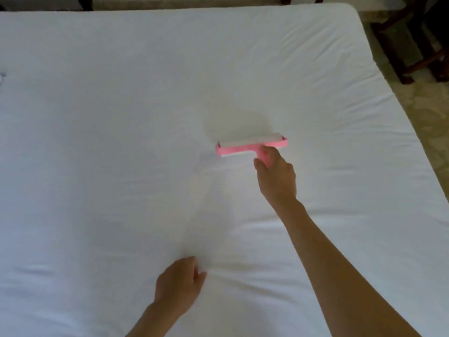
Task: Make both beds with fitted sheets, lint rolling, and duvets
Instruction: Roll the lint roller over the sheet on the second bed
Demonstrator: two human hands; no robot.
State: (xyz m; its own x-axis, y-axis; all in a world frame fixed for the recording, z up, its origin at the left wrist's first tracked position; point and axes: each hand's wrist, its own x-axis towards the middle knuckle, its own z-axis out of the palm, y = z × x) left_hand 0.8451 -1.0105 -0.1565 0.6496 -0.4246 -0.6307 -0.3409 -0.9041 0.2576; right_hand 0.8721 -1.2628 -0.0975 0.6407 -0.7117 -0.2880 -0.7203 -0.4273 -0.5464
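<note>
A white fitted sheet [121, 117] covers the whole bed, stretched over the mattress with light creases toward the right side. A pink lint roller [245, 145] with a wide white roll lies flat against the sheet near the middle of the bed. My right hand [275, 175] grips its pink handle, arm stretched out from the lower right. My left hand [178, 285] rests on the sheet near the front, fingers curled under, pressing the fabric down where creases fan out from it.
The bed's far right corner [347, 10] is rounded and tucked. Beyond the right edge lies patterned beige carpet [427, 122], with dark wooden furniture legs [410, 52] at the top right. A strip of floor runs behind the far edge.
</note>
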